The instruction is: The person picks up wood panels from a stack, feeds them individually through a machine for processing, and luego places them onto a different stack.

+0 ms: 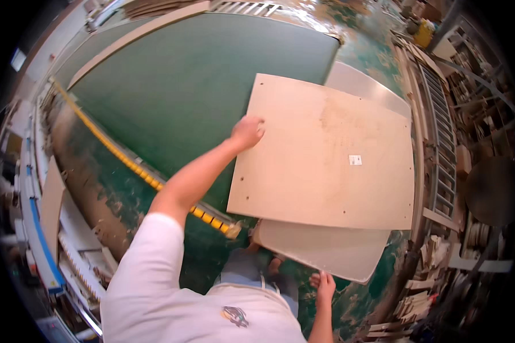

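Two bare hands at work, one on a wooden board. Far left: a long bench [47,243] with a blue stripe runs along the view's rim. Between it and a yellow strip [120,153] with dark bars lies a band of floor [106,197], green under patches of brown dust. The strip slants down to the right, tracing the near edge of a green surface [171,86]. That surface is flat, smooth and dull; a wide bare stretch of it gives open room left of the board.

Left hand [249,132]: at the board's left edge, about midway along, fingers curled tightly over the edge and holding it; what lies beneath is hidden.

Wooden board [309,166]: right of centre, flat, four-sided, pale tan, with straight edges. Small dark holes dot its margins; a brownish stain marks the upper face, and a small white label [355,160] sits right of its middle.

A pale grey sheet [326,246] juts out below the board's near edge, smooth, with a rounded corner. Right hand [324,284]: just beside this sheet's rim, fingers loosely parted, nothing seen in them; contact cannot be told. The board lies beyond these fingertips, well apart.

Right: a ladder-like metal frame [436,123] stands near the board's right edge, limiting room there; wood scraps [419,307] are heaped below.
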Available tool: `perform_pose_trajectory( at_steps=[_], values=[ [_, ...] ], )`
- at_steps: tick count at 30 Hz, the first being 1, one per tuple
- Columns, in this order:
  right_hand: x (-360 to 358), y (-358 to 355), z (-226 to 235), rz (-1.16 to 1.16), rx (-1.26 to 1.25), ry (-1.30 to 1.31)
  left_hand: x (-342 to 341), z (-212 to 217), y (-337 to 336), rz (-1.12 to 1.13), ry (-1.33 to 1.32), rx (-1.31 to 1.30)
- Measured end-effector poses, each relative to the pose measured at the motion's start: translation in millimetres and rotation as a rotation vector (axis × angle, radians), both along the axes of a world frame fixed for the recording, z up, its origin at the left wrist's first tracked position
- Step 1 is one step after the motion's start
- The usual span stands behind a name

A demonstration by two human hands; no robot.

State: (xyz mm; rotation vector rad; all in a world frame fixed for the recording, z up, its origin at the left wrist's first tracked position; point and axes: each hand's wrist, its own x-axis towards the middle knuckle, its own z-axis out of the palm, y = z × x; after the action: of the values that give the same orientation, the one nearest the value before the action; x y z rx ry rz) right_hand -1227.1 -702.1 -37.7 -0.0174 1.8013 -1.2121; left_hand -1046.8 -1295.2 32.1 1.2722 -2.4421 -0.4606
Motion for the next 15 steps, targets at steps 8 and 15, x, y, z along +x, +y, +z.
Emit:
perform_pose_trajectory(
  at_steps=[8,15],
  values=[
    [50,65,39,-0.117,0.245,0.09,-206,-42,-163,-0.223,-0.505,0.079],
    [-61,66,22,-0.33,0.262,0.6,-213,-48,-64,-0.222,-0.376,0.044]
  ],
)
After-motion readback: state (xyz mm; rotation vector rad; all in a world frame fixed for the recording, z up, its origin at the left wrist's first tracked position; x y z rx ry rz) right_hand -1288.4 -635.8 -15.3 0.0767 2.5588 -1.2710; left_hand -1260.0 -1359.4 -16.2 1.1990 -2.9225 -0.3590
